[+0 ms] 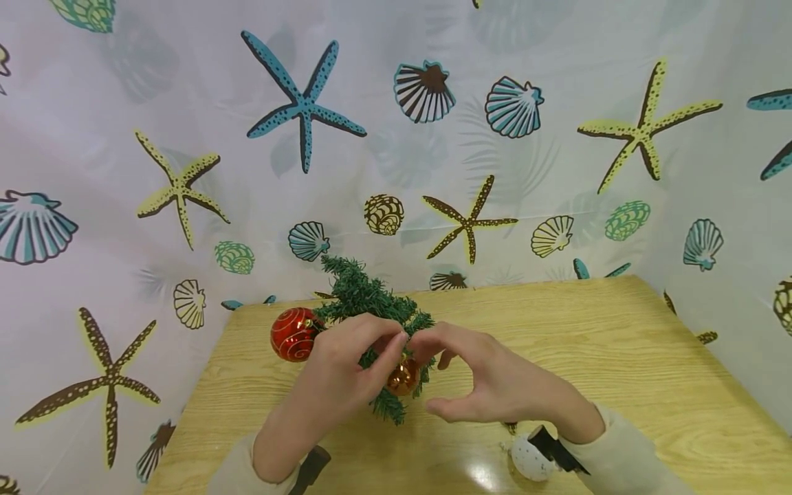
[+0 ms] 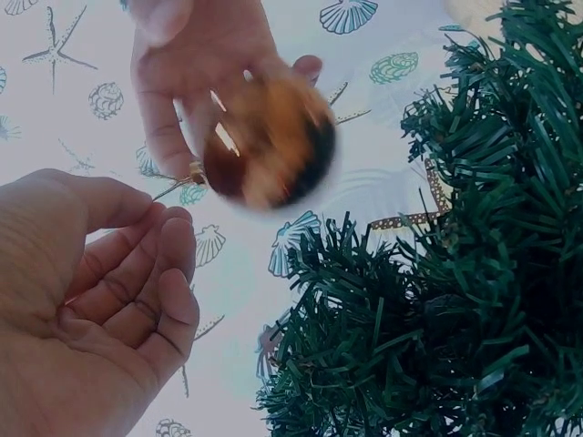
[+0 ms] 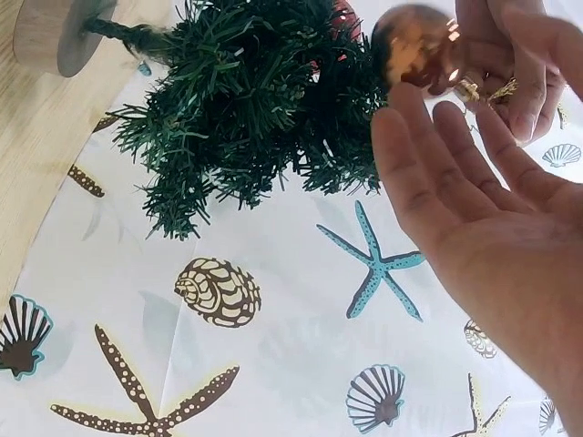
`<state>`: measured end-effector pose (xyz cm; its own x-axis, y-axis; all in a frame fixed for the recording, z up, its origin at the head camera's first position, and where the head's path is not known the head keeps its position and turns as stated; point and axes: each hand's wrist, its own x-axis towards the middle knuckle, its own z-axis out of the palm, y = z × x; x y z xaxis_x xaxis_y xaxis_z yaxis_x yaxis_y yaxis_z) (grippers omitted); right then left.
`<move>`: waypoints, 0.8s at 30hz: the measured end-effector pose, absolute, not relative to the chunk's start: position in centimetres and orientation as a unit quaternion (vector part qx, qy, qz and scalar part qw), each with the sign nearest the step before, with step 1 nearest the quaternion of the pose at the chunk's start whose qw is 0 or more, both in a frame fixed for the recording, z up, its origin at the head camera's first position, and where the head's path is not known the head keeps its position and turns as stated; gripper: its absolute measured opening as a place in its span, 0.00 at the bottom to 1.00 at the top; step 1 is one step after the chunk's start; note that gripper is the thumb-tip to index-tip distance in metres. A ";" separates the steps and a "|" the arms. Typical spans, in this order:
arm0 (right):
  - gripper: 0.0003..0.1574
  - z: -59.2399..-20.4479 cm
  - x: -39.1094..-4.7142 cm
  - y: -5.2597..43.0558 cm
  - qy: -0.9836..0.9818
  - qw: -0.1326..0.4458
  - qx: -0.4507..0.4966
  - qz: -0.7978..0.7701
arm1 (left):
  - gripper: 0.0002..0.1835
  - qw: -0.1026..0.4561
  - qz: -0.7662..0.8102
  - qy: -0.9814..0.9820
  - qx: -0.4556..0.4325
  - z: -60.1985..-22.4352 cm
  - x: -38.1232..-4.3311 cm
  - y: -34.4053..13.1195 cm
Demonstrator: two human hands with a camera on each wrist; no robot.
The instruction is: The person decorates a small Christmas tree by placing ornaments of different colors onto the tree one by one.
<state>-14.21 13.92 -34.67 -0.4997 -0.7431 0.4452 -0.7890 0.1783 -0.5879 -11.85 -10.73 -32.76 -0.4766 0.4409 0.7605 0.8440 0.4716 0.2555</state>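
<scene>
A shiny copper-orange Christmas bauble hangs from a thin gold loop in front of a small artificial Christmas tree. My left hand pinches that loop between thumb and index finger, plainest in the left wrist view, where the bauble is blurred. My right hand is beside the bauble with fingers spread and thumb apart. In the right wrist view its fingertips lie close to the bauble; whether they touch it I cannot tell. Green branches are right beside both hands.
A red bauble with glitter swirls is at the tree's left side. On the wooden table, a white speckled bauble lies near my right wrist. The tree has a round wooden base. A patterned curtain encloses the table.
</scene>
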 end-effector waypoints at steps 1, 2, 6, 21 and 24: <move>0.37 -34.6 -14.3 13.8 -0.762 0.039 0.504 0.404 | 0.08 0.314 -0.319 -0.798 -0.403 -32.7 -11.9 -10.7; 0.33 -34.6 -14.3 13.7 -0.757 0.054 0.508 0.407 | 0.07 0.312 -0.320 -0.799 -0.402 -32.7 -11.9 -10.8; 0.22 -34.4 -14.5 13.0 -0.735 0.138 0.518 0.414 | 0.08 0.307 -0.318 -0.801 -0.403 -32.6 -11.9 -10.8; 0.12 -34.1 -15.0 11.5 -0.726 0.229 0.495 0.418 | 0.05 0.294 -0.316 -0.803 -0.411 -32.4 -12.1 -11.0; 0.12 -34.0 -15.0 11.3 -0.727 0.234 0.492 0.419 | 0.04 0.291 -0.317 -0.804 -0.410 -32.4 -12.1 -11.0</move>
<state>-14.98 11.30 -34.03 -0.4064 -0.5187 0.7522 -0.9109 0.1657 -0.3779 -12.12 -11.01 -32.37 -0.4949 0.4753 0.7275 0.8438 0.4627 0.2717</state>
